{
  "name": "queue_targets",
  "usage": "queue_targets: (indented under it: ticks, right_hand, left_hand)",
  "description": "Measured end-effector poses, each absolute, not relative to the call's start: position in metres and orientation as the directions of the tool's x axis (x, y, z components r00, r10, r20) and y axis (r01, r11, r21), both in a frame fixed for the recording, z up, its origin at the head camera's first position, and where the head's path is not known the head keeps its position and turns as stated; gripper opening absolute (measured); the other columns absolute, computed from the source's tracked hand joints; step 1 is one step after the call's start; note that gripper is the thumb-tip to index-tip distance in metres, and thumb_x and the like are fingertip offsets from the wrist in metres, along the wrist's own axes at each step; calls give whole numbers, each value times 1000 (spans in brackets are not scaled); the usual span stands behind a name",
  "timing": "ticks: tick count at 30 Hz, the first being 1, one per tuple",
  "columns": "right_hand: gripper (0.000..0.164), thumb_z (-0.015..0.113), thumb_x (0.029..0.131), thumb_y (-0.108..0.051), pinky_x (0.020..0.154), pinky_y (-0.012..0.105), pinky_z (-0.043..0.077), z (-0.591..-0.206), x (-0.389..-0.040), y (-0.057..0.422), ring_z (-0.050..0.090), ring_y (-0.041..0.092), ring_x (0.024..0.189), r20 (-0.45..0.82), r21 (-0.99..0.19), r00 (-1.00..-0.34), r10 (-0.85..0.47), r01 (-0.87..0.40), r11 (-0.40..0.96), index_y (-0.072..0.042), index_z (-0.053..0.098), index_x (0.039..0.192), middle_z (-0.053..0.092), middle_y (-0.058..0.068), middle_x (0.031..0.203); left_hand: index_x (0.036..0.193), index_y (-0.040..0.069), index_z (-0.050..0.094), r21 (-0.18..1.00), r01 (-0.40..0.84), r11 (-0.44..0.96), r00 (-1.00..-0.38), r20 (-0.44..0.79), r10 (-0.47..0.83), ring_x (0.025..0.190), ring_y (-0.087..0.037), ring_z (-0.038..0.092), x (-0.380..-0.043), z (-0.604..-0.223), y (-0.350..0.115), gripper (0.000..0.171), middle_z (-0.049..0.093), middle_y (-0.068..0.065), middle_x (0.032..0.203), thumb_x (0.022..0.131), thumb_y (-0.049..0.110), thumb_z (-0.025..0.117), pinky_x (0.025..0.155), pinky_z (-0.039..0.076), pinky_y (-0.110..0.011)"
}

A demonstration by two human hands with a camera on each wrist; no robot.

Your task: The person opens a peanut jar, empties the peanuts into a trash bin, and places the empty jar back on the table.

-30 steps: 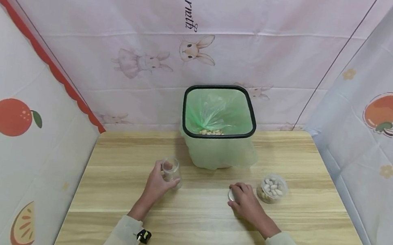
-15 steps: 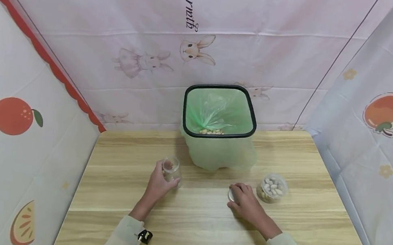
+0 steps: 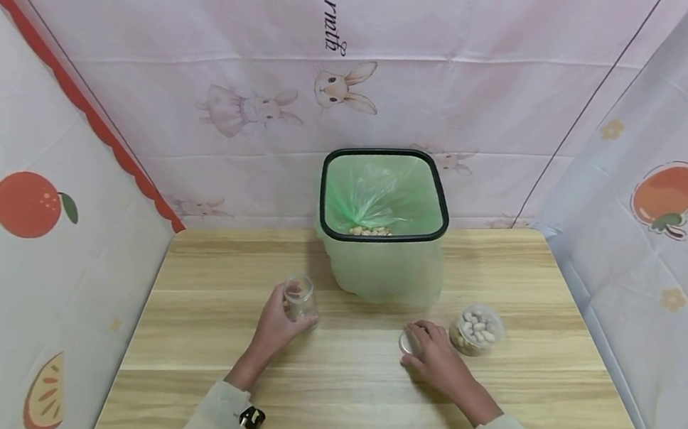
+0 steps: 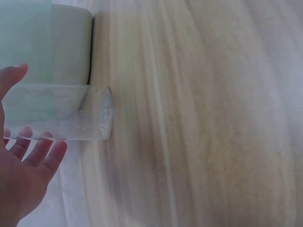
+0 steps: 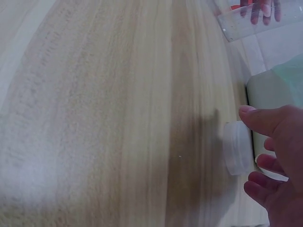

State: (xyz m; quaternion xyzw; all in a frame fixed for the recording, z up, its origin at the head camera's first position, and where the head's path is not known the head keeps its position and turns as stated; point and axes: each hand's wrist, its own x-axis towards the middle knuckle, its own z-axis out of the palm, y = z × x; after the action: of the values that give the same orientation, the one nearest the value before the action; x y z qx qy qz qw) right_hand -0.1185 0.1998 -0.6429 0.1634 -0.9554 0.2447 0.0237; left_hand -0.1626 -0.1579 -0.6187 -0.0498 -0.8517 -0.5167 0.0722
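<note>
In the head view my left hand (image 3: 276,322) is around a clear, see-through jar (image 3: 302,301), which stands upright on the wooden table without a lid. The left wrist view shows the fingers (image 4: 56,156) against one side of the jar and the thumb close by the opposite side. A round whitish lid (image 5: 238,148) lies flat on the table, partly covered by my right hand (image 3: 435,354) in the head view. Seen from the right wrist, the thumb and fingers are spread around the lid, a little back from it.
Right of my right hand stands a small clear tub (image 3: 476,329) filled with pale, nut-like pieces. A bin with a black rim (image 3: 379,239) and a green plastic liner stands at the back, with similar pieces inside. Printed cloth walls (image 3: 271,77) enclose the table.
My right hand has drawn slightly back to the right, so more of the lid shows. My left hand and the jar have barely moved.
</note>
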Motion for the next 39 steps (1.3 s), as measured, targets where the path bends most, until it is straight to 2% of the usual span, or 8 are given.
queue_targets:
  ticks: [7, 15, 21, 26, 29, 32, 36, 39]
  right_hand:
    - [78, 86, 86, -31, 107, 53, 53, -631, -113, 200, 55, 38, 133, 126, -451, -947, -295, -319, 833, 0, 51, 148, 58, 21, 145]
    - [73, 85, 86, -33, 107, 52, 53, -616, -111, 204, 57, 36, 131, 199, -411, -921, -334, -388, 825, -3, 56, 146, 60, 19, 142]
    - [66, 85, 86, -30, 104, 51, 55, -607, -108, 212, 60, 33, 128, 264, -389, -893, -364, -444, 807, -4, 60, 141, 62, 16, 139]
    - [61, 87, 84, -24, 101, 51, 56, -601, -108, 220, 61, 33, 124, 334, -347, -864, -376, -483, 804, -2, 64, 136, 64, 17, 133]
    - [61, 89, 82, -22, 99, 52, 56, -599, -109, 225, 61, 35, 122, 371, -321, -845, -385, -506, 801, 0, 64, 133, 65, 18, 131]
    - [61, 90, 80, -21, 98, 52, 56, -596, -112, 228, 61, 36, 120, 390, -303, -836, -386, -512, 804, 0, 65, 132, 65, 18, 129]
    - [63, 90, 80, -23, 97, 53, 56, -592, -116, 234, 61, 36, 120, 377, -294, -846, -377, -495, 817, 0, 64, 133, 65, 19, 130]
    - [64, 89, 81, -24, 98, 54, 55, -588, -118, 240, 59, 37, 122, 354, -289, -860, -367, -474, 832, -1, 63, 135, 64, 20, 132]
  left_hand:
    - [149, 3, 44, 881, 123, 457, -987, 154, -32, 123, -35, 60, -157, -625, -161, 93, 58, -17, 138, 73, 20, 94, 98, 57, -52]
    - [148, 2, 44, 891, 74, 448, -987, 130, -95, 121, -36, 62, -147, -628, -164, 90, 58, -18, 137, 74, 18, 94, 101, 56, -54]
    - [139, 0, 50, 874, 52, 483, -985, 124, -118, 117, -38, 65, -136, -633, -166, 79, 62, -18, 130, 76, 18, 93, 97, 58, -53]
    - [119, 1, 60, 859, 42, 509, -985, 120, -121, 103, -32, 69, -127, -635, -166, 55, 69, -18, 113, 78, 18, 91, 87, 62, -46]
    - [105, 1, 66, 856, 87, 510, -981, 163, -105, 87, -22, 71, -122, -640, -165, 39, 74, -14, 96, 79, 17, 90, 76, 63, -32]
    - [96, 1, 70, 851, 186, 492, -971, 237, -44, 76, -11, 71, -119, -645, -162, 27, 76, -8, 85, 80, 13, 89, 67, 60, -21]
    - [99, -2, 74, 828, 343, 444, -937, 337, 94, 74, -6, 71, -118, -652, -156, 24, 78, -5, 84, 82, 9, 87, 65, 61, -22]
    - [105, -3, 74, 803, 437, 405, -900, 392, 194, 76, -15, 74, -116, -657, -151, 28, 78, -9, 90, 82, 7, 87, 67, 63, -29]
